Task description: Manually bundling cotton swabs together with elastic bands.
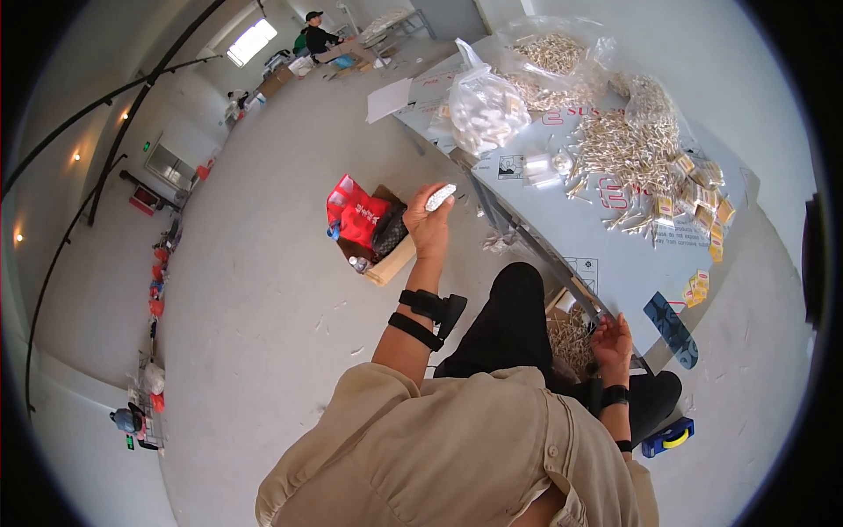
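Observation:
My left hand point(427, 225) is raised away from the table and closed around a small bundle of cotton swabs point(441, 197), its white tips packed together. My right hand point(612, 341) rests by the table's near edge with its fingers apart, and I see nothing in it. Loose cotton swabs point(623, 149) lie in a large heap on the table point(544, 215). Several small clear packs with yellow labels point(702, 195) sit at the heap's right side. Yellow cards point(696, 287) lie closer to me, near a dark blue patterned flat piece point(672, 329).
Clear bags of swabs point(553, 54) and a knotted bag of white pieces point(486, 110) stand at the back. Below the table is a box of swabs point(571, 341). A cardboard box point(392, 265) with a red bag point(356, 213) sits on the floor. Another person point(323, 39) sits far off.

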{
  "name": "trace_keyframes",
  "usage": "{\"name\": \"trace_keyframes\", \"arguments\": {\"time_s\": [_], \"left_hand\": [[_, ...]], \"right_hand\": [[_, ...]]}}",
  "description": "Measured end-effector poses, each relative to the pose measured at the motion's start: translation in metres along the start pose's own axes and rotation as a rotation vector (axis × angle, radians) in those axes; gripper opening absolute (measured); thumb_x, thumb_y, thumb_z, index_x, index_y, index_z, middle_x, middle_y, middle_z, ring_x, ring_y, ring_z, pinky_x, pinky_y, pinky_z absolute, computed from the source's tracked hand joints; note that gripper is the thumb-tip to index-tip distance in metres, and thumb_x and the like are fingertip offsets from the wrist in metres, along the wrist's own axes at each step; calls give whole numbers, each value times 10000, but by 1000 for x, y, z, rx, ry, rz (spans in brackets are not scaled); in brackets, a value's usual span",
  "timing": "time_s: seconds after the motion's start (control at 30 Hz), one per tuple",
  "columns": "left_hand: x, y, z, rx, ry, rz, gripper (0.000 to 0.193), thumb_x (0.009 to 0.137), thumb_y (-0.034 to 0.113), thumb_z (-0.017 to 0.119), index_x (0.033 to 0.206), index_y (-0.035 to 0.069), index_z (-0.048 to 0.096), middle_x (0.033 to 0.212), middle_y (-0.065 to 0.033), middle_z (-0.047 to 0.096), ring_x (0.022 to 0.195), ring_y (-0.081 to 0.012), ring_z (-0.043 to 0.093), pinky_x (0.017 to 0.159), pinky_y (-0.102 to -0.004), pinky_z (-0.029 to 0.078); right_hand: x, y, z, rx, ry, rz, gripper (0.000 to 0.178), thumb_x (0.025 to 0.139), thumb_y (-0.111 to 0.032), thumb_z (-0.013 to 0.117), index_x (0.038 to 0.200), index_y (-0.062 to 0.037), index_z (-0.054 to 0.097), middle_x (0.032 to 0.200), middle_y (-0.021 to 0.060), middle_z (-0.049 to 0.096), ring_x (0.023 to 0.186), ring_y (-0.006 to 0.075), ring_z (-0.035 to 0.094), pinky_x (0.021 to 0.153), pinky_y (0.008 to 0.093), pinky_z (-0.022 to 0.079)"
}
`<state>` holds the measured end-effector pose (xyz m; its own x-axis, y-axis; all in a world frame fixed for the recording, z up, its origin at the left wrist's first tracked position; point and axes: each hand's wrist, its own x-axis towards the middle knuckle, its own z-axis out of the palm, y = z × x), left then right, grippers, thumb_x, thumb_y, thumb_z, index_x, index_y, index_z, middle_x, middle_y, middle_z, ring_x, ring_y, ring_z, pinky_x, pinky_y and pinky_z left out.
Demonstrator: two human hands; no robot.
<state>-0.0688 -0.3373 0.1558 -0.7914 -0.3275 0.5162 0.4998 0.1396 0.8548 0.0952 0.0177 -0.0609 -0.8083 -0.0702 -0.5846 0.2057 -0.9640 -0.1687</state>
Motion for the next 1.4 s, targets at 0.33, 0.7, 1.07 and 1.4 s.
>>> {"name": "trace_keyframes", "arguments": {"time_s": [0.33,0.7,1.07,1.4], "left_hand": [[24,27,19,-63,-71,-46,288,736,-116,673,1000,-2,687,1010,-24,627,917,-113,585,828,-215,464],[59,32,33,-167,-79,-92,307,761,-118,672,1046,-5,677,1014,-44,635,905,-118,596,807,-227,505],[57,27,32,-156,-124,-58,325,743,-106,694,1049,0,680,1055,-31,630,934,-117,589,832,-230,482],[56,27,35,-174,-99,-85,317,740,-80,719,1042,12,686,1032,-30,641,923,-114,596,834,-228,485]], "right_hand": [[7,2,-3,46,60,-37,248,826,-290,710,853,-47,668,790,60,676,652,145,603,574,260,499],[14,2,-7,88,71,-73,159,807,-235,731,846,-123,625,799,49,661,629,132,582,555,266,496],[9,2,-2,110,33,-57,141,808,-215,728,832,-123,623,789,51,667,612,136,595,540,265,505],[13,1,-9,108,68,-41,133,795,-209,736,812,-126,634,784,54,670,616,141,599,541,269,506]]}}
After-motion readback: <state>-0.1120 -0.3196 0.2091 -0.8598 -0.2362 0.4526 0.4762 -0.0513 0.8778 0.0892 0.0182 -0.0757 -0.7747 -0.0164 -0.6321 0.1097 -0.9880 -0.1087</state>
